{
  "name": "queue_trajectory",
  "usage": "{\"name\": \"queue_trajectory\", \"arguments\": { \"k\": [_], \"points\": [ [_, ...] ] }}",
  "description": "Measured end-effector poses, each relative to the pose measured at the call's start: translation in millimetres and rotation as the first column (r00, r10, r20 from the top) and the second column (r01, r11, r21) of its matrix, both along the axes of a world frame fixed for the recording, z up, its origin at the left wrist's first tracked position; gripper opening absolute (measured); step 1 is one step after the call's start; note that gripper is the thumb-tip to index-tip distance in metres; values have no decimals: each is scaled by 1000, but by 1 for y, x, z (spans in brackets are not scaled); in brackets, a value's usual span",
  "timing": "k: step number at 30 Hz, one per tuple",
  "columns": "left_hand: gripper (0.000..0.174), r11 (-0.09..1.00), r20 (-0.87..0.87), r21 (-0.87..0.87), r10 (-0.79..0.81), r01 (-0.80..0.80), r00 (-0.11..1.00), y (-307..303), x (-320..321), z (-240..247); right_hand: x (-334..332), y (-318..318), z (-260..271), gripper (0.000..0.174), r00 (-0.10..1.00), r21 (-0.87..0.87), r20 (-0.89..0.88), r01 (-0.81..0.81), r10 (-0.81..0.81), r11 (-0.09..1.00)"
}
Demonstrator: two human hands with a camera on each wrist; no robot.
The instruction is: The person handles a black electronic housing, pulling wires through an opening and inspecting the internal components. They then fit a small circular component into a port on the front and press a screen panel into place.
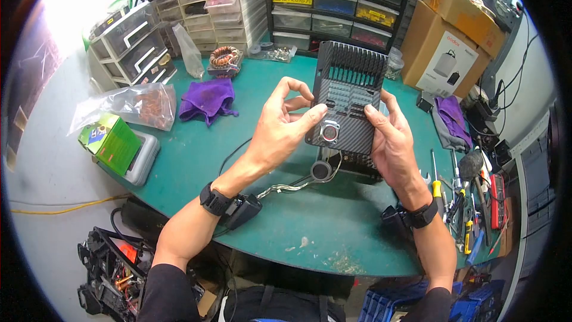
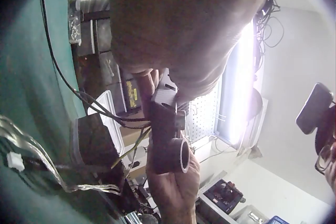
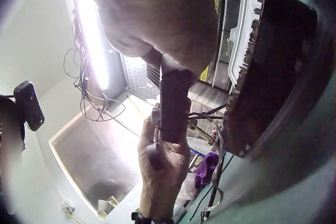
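A black finned panel (image 1: 347, 98) with a carbon-look face and a round silver-rimmed part (image 1: 329, 132) is held up over the green table. My left hand (image 1: 277, 125) pinches its left edge, thumb on the face near the round part. Gripping the right edge, my right hand (image 1: 393, 143) has its thumb on the front. Behind and below are a black unit with a round black part (image 1: 321, 170) and twisted pale wires (image 1: 286, 188). In the left wrist view the panel (image 2: 164, 124) is edge-on, the right hand (image 2: 176, 192) beyond it; the right wrist view shows its dark side (image 3: 175, 108).
Tools (image 1: 468, 203) lie along the right of the table (image 1: 262, 220). Purple cloths (image 1: 207, 100), a bagged copper-coloured item (image 1: 156, 106) and a green box (image 1: 107, 143) are at left. Drawer cabinets (image 1: 336, 6) and a cardboard box (image 1: 447, 48) stand behind.
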State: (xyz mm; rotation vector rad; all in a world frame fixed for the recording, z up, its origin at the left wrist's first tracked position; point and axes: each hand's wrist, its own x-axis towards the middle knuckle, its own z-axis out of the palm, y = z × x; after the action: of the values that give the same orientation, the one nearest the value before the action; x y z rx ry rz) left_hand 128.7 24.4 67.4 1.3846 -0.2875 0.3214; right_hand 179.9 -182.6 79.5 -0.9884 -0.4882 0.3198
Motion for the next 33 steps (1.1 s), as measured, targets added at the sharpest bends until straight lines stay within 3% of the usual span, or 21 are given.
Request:
{"name": "queue_trajectory", "arguments": {
  "k": [33],
  "points": [
    [26, 999, -6, 20, 36, -36, 999, 1, 4, -6, 1, 1, -4, 49, 1000, -23, 10, 12, -12, 1000]
  ]
}}
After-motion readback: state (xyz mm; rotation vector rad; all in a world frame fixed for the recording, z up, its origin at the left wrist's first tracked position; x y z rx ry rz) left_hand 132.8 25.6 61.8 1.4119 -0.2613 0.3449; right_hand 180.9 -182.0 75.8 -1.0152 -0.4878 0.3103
